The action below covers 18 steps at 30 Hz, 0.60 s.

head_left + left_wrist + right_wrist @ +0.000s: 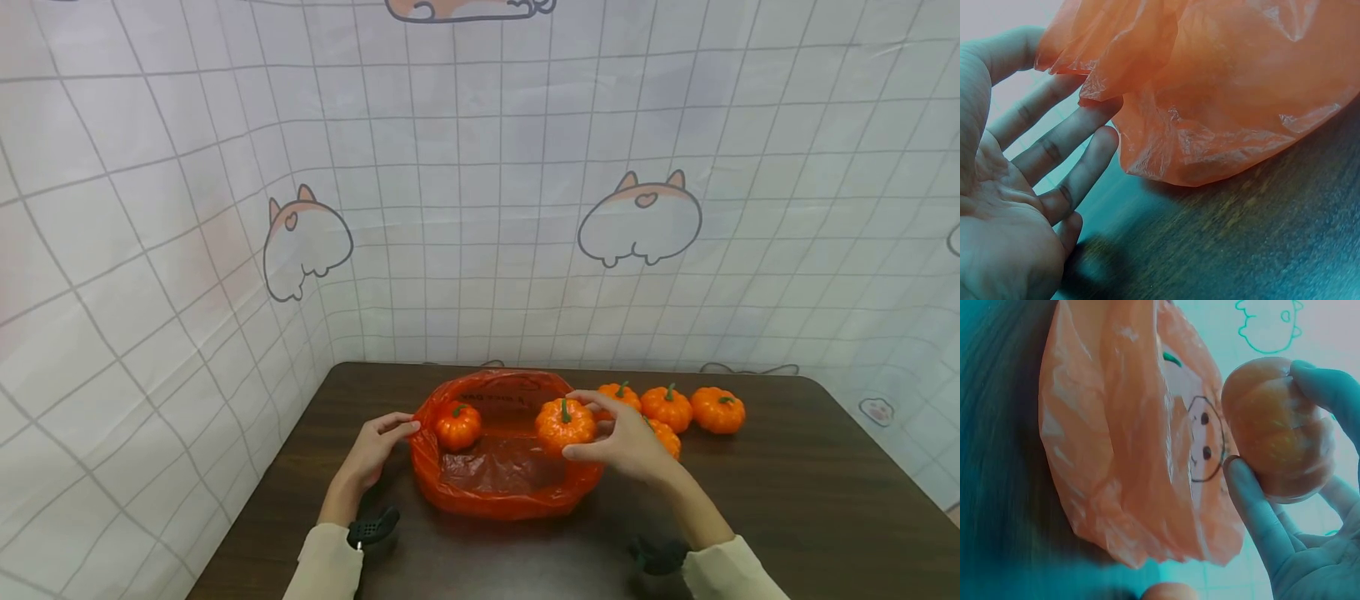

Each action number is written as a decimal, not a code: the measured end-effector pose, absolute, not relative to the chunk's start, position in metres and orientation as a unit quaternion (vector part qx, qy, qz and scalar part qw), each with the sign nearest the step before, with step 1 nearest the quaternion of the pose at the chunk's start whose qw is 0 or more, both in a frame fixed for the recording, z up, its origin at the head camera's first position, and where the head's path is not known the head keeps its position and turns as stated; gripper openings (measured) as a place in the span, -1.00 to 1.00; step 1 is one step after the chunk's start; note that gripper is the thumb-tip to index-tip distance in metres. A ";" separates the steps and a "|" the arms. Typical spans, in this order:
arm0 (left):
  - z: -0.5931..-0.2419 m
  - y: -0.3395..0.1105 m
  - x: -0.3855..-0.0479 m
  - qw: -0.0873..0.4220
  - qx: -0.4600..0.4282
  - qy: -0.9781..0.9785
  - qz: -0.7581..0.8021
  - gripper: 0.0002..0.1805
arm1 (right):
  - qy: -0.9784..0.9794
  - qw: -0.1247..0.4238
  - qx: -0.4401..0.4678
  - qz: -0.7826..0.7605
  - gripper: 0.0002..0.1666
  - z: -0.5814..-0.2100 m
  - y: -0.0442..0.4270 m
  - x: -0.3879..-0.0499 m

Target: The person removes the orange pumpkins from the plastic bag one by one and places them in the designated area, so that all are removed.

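An open red plastic bag (491, 505) lies on the table, its rim folded outward. Inside at its left is one small orange pumpkin (457, 427). My left hand (369, 454) pinches the bag's left rim; in the left wrist view the hand (1016, 181) has its thumb and fingertips at the gathered edge of the bag (1229, 106). Over the bag's right side, my right hand (628, 437) holds another pumpkin (558, 432) between thumb and fingers. The right wrist view shows that hand (1310, 562) around the pumpkin (1279, 431), beside the bag (1116, 437).
Several more pumpkins stand right of the bag, partly behind my right hand, the farthest right one (718, 410) near the back. A dark wooden table (810, 500) carries everything. A white gridded cloth (480, 275) hangs behind and at the left.
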<state>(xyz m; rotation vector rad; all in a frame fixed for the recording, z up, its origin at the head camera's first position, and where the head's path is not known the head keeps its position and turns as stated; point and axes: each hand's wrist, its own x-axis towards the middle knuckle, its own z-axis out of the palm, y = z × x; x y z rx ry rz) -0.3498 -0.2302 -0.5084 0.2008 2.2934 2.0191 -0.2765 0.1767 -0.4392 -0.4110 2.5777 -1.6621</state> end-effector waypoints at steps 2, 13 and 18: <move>-0.508 -0.230 -0.350 0.040 0.066 0.748 0.659 -0.59 | 0.837 0.018 -0.132 -0.531 -0.14 -0.438 0.181 -0.277; -0.506 -0.230 -0.348 0.035 0.061 0.751 0.657 -0.59 | 0.859 -0.005 -0.125 -0.497 -0.16 -0.430 0.206 -0.277; -0.508 -0.230 -0.350 0.035 0.060 0.751 0.657 -0.60 | 0.860 -0.014 -0.112 -0.497 -0.13 -0.425 0.218 -0.275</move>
